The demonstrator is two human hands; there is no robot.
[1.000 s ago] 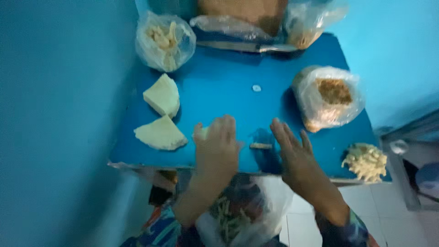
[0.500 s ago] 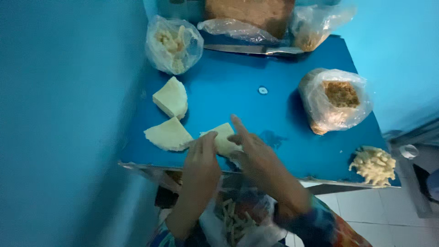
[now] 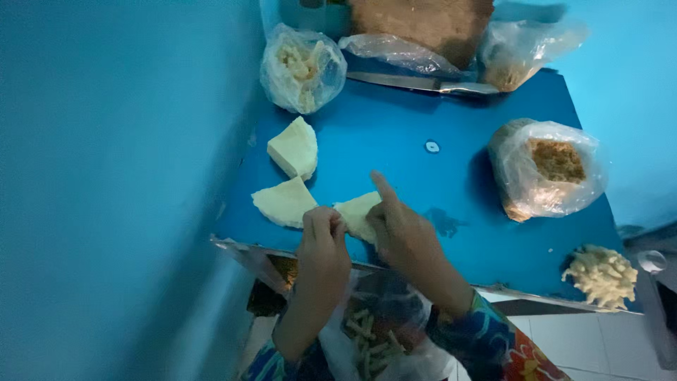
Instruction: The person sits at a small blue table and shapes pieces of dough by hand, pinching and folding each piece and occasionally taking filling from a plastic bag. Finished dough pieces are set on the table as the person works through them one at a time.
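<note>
A pale yellow wedge of food [image 3: 355, 212] lies near the front edge of the blue table [image 3: 395, 152]. My left hand [image 3: 324, 243] has its fingers curled against the wedge's left side. My right hand [image 3: 398, 229] grips its right side, with the index finger pointing up. Two more pale wedges lie to the left: one [image 3: 284, 202] right beside my left hand, another [image 3: 295, 147] farther back. Below the table edge, under my forearms, hangs a clear bag [image 3: 374, 339] with cut strips inside.
A clear bag of pale pieces [image 3: 302, 67] sits at the back left, a long knife [image 3: 423, 83] behind it, a bag of brown crumbs [image 3: 550, 169] at right. A heap of pale strips [image 3: 603, 275] lies on the front right corner. A blue wall [image 3: 120, 176] borders the left.
Both hands moved left from the table's front middle and took hold of a third pale wedge beside the front wedge. The camera shifted slightly.
</note>
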